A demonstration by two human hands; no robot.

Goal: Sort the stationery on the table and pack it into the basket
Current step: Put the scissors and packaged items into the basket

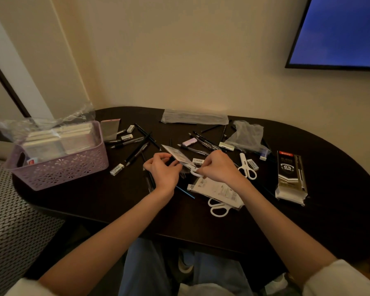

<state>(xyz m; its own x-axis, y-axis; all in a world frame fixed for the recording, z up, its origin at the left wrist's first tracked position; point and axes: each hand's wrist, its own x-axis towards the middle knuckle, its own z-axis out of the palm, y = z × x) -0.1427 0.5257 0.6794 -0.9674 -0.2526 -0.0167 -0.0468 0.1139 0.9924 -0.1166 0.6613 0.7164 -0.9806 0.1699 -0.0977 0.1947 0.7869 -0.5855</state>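
Observation:
A lilac perforated basket stands at the table's left end, holding white boxes and clear plastic. At the middle of the dark table my left hand pinches a clear plastic packet holding scissors. My right hand grips the white scissors handle sticking out of that packet. A second packaged pair of white scissors lies just below my hands. A loose white pair lies to the right. Black pens and pencils and small white erasers are scattered around.
A black pen-refill box marked 0.5 mm lies at the right. Empty clear bags and a flat plastic sleeve sit near the wall. A blue screen hangs upper right. A woven seat is at the left.

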